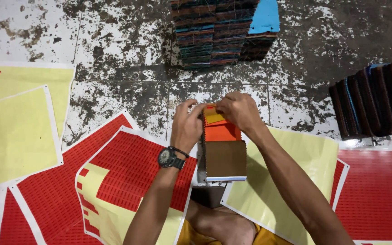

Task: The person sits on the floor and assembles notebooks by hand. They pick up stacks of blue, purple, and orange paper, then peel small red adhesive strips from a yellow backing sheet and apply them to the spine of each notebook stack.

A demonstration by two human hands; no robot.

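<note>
Step in hand, as judged: sorting or aligning a fanned stack of rectangular fabric swatches, yellow, orange and brown with pinked edges (pixel 222 147). Stack lies at centre, over the seated person's knee, above the red-and-white printed sheets (pixel 132 168) spread on the stained floor (pixel 128 81). Left hand (pixel 187 124), black wristwatch (pixel 169 158) on its wrist, pinches the stack's top-left corner. Right hand (pixel 239 111) is closed on the top edge, fingers curled over the yellow swatch. Next move likely calls for a firm pinch, edges squared. Dark swatch piles (pixel 223 31) stand well apart.
</note>
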